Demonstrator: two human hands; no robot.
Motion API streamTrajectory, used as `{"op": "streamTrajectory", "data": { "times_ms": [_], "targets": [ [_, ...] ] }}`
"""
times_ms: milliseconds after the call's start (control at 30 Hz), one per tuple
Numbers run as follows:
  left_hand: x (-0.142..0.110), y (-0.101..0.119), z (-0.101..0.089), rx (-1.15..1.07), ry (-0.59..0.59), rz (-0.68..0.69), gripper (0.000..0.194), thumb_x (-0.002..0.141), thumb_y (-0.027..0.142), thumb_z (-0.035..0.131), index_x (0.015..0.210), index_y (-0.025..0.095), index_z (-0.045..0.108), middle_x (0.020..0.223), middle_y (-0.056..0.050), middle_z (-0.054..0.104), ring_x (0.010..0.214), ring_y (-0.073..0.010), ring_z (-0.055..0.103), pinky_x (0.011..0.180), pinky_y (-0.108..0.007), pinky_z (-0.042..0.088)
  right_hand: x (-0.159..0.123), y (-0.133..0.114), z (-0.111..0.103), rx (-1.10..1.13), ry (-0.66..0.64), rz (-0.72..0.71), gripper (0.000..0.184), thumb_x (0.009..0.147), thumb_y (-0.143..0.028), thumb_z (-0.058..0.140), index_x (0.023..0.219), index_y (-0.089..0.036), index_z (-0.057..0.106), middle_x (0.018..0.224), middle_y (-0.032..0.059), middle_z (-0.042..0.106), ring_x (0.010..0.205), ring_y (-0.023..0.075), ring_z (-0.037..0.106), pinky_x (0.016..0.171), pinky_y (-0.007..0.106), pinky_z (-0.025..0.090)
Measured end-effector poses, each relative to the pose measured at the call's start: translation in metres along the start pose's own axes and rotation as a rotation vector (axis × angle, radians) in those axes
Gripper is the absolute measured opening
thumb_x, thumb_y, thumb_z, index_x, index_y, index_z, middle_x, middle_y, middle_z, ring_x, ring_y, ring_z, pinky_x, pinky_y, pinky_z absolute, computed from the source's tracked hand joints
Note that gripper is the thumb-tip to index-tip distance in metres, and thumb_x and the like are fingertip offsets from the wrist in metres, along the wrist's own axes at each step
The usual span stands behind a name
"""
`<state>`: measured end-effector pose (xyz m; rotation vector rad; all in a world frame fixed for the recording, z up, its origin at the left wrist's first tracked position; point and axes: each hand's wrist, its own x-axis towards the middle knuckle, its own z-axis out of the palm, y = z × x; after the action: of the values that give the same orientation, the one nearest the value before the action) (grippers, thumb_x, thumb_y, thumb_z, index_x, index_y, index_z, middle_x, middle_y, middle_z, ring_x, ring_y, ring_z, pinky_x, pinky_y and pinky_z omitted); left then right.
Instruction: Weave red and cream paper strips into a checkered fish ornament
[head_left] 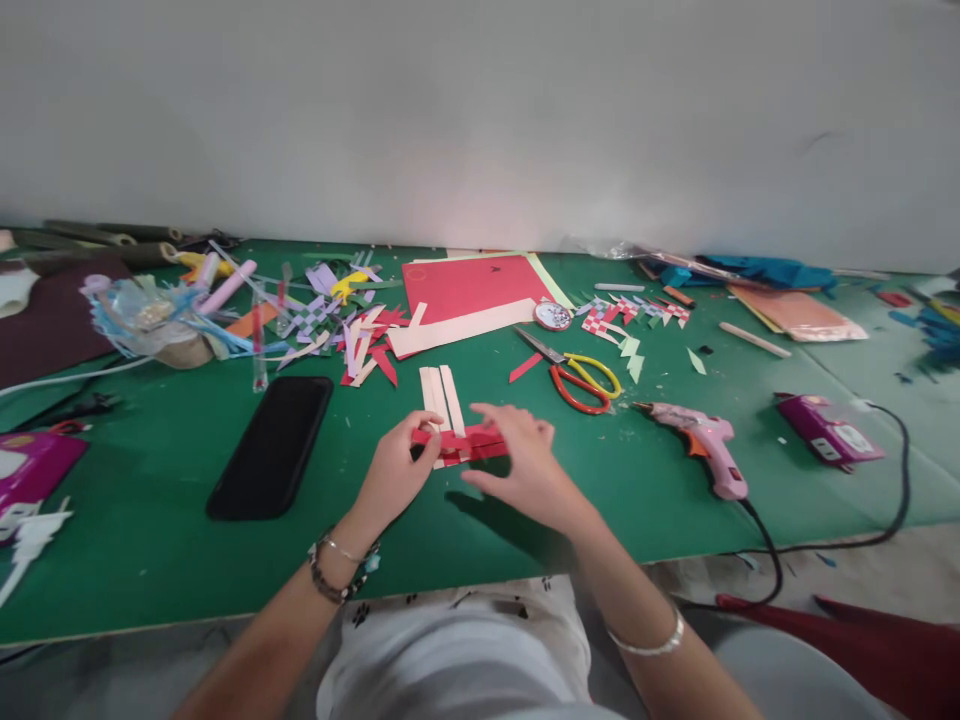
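Note:
Pale pink paper strips [436, 397] lie side by side on the green table, pointing away from me. Red paper strips [456, 441] cross their near ends, apparently woven through them. My left hand [397, 462] pinches the left end of a red strip between thumb and fingers. Over the right part of the red strips hovers my right hand [531, 468], thumb and index finger spread apart; whether its other fingers touch the paper is hidden. Scissors [583, 382] with one red and one yellow handle lie beyond my right hand, beside a short red paper piece [525, 367].
A black phone [271, 448] lies left of my hands. To the right are a pink glue gun [701, 440] with a cord and a purple box [829, 430]. Farther back sit red paper sheets [469, 285], a small round dish [553, 316] and scattered paper scraps [371, 345].

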<state>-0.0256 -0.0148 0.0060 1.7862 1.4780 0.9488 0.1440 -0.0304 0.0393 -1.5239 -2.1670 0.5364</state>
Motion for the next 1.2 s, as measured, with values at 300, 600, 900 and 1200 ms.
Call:
{"op": "streamTrajectory", "data": {
  "times_ms": [300, 600, 900, 1200],
  "targets": [
    [-0.006, 0.003, -0.003, -0.061, -0.021, 0.241, 0.020, 0.078, 0.025, 0.039, 0.094, 0.017, 0.048, 0.075, -0.002, 0.056, 0.071, -0.0148, 0.056, 0.069, -0.028, 0.046, 0.025, -0.008, 0.006, 0.098, -0.043, 0.156, 0.014, 0.077, -0.021, 0.048, 0.085, -0.022, 0.060, 0.083, 0.0003, 0.064, 0.074, 0.0159, 0.055, 0.076, 0.036, 0.026],
    [-0.011, 0.002, -0.009, 0.269, -0.215, 0.493, 0.031, 0.087, 0.020, 0.030, 0.096, 0.014, 0.059, 0.094, -0.010, 0.061, 0.087, -0.0195, 0.055, 0.074, -0.032, 0.045, 0.004, 0.022, -0.006, 0.373, 0.265, 0.305, 0.014, 0.070, -0.028, 0.045, 0.076, -0.020, 0.054, 0.070, 0.0007, 0.061, 0.064, 0.0147, 0.053, 0.065, 0.028, 0.039],
    [-0.009, 0.000, -0.005, 0.574, -0.337, 0.670, 0.032, 0.088, 0.027, 0.036, 0.107, 0.013, 0.058, 0.099, -0.010, 0.062, 0.091, -0.0215, 0.055, 0.079, -0.036, 0.043, -0.012, 0.035, -0.003, 0.086, 0.246, 0.341, 0.016, 0.071, -0.024, 0.045, 0.081, -0.020, 0.057, 0.078, 0.0032, 0.065, 0.068, 0.0177, 0.056, 0.076, 0.038, 0.032],
    [-0.008, 0.000, -0.003, 0.644, -0.345, 0.690, 0.035, 0.088, 0.032, 0.035, 0.106, 0.014, 0.058, 0.100, -0.009, 0.063, 0.092, -0.0213, 0.055, 0.082, -0.036, 0.040, -0.014, 0.039, 0.001, -0.009, 0.237, 0.392, 0.021, 0.075, -0.023, 0.041, 0.087, -0.021, 0.059, 0.079, 0.0035, 0.065, 0.067, 0.0183, 0.054, 0.076, 0.037, 0.024]
  ]
}}
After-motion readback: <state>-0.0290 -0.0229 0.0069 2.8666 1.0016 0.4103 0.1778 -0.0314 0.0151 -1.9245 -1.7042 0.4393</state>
